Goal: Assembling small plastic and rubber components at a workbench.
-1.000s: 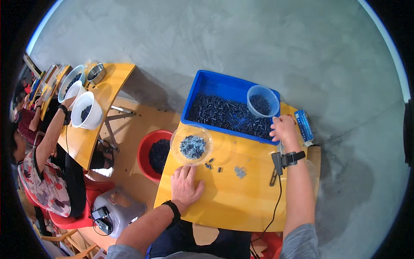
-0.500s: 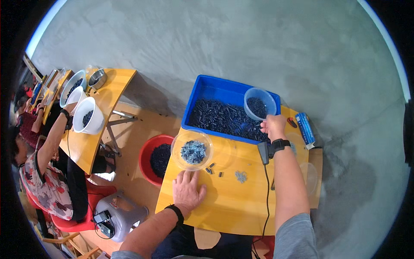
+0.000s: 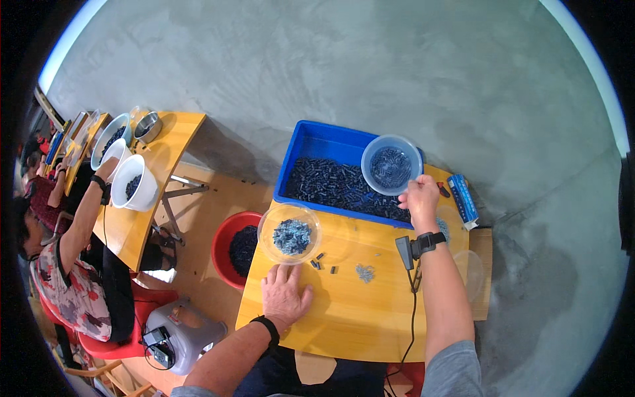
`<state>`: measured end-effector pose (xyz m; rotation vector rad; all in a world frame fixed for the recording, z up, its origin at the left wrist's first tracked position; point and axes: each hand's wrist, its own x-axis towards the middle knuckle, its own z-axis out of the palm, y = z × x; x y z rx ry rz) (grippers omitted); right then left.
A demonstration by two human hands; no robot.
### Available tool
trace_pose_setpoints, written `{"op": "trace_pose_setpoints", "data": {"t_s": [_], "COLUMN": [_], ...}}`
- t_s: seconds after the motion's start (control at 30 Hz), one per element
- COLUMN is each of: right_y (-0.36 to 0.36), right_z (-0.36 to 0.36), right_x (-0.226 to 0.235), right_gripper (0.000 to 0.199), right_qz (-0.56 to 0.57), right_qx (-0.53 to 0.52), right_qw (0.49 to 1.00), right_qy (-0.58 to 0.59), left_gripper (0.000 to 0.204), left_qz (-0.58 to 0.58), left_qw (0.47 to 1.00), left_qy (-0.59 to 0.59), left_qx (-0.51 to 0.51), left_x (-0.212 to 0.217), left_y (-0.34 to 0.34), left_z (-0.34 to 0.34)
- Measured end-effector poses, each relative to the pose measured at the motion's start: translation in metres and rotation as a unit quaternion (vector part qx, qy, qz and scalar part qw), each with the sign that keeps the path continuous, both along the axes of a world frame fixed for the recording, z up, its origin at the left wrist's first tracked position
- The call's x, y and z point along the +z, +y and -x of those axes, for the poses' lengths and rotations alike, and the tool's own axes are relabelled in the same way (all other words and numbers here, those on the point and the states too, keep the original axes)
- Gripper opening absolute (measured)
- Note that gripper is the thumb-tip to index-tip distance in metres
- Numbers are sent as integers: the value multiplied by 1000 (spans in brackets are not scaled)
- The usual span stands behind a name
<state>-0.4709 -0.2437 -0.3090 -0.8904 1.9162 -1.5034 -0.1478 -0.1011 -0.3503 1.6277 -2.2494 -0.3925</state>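
My right hand (image 3: 419,198) grips the near right rim of a translucent plastic bowl (image 3: 392,143). The bowl is over the right part of a blue tub (image 3: 311,134) that holds many small dark cylindrical pieces (image 3: 329,182). Through the bowl, or inside it, dark pieces show; which of the two I cannot tell. On the yellow table, my left hand (image 3: 286,296) lies flat with its fingers stretched out. Its fingertips are at the near edge of a clear round container (image 3: 314,231) filled with dark and pale clear bits (image 3: 292,237).
Several dark pieces (image 3: 317,262) and a small heap of clear bits (image 3: 364,273) lie on the table (image 3: 344,317). A blue box (image 3: 463,201) stands at its right edge. Left of the table is a red basin (image 3: 221,255). A co-worker (image 3: 79,284) reaches into white buckets farther left.
The bowl in my right hand has shifted slightly left over the tub and faces upward more fully. My left hand stays flat on the table. The whole view has moved a little.
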Motion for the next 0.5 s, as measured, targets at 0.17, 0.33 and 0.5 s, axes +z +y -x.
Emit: {"op": "trace_pose_setpoints", "data": {"t_s": [0.17, 0.33, 0.5], "right_y": [8, 10, 13], "right_z": [1, 3, 8], "right_x": [2, -1, -5], "right_gripper": [13, 14, 17], "right_qz": [-14, -25, -28], "right_qx": [8, 2, 11], "right_qw": [1000, 1000, 999], "right_qy": [-1, -13, -15], "left_gripper": [57, 58, 59], "left_qz": [-17, -20, -15], "left_qw": [1000, 1000, 1000], "left_qy": [15, 7, 6], "left_qx": [-2, -2, -2], "left_x": [2, 0, 0], "left_y": [-1, -1, -2], "left_z": [1, 1, 2]}}
